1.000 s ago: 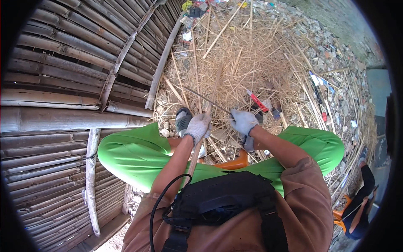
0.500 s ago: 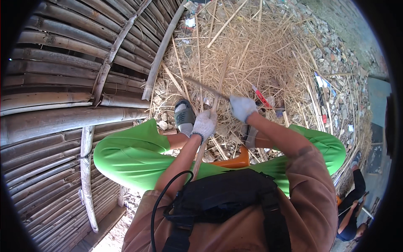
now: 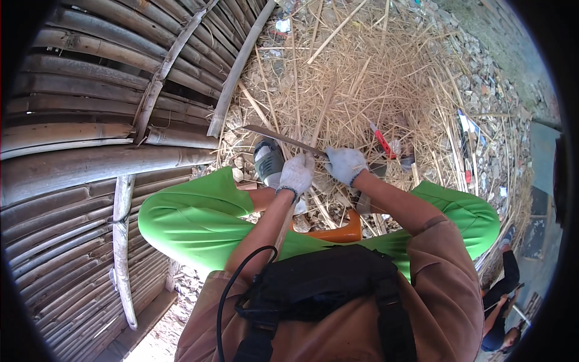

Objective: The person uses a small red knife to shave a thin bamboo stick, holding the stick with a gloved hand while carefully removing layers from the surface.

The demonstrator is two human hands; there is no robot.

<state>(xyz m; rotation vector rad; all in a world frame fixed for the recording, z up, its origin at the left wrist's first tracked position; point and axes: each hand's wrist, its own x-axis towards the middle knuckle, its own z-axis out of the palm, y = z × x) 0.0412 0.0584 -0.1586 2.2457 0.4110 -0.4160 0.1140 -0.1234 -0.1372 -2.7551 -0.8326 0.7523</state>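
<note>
Pointing forward-left, the blade (image 3: pixel 280 137) crosses the bamboo strip (image 3: pixel 326 108), hands (image 3: pixel 347 165) gripping one each.

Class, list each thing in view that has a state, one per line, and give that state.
Left hand: gloved, closed on the pale strip
Right hand: gloved, closed on the blade's end
Pale strip: held
Blade: bare, slanting across the strip; contact unclear
Red tool: lying unheld on straw
Straw: loose, scattered
Left sandal: worn
Orange seat: partly hidden
</note>
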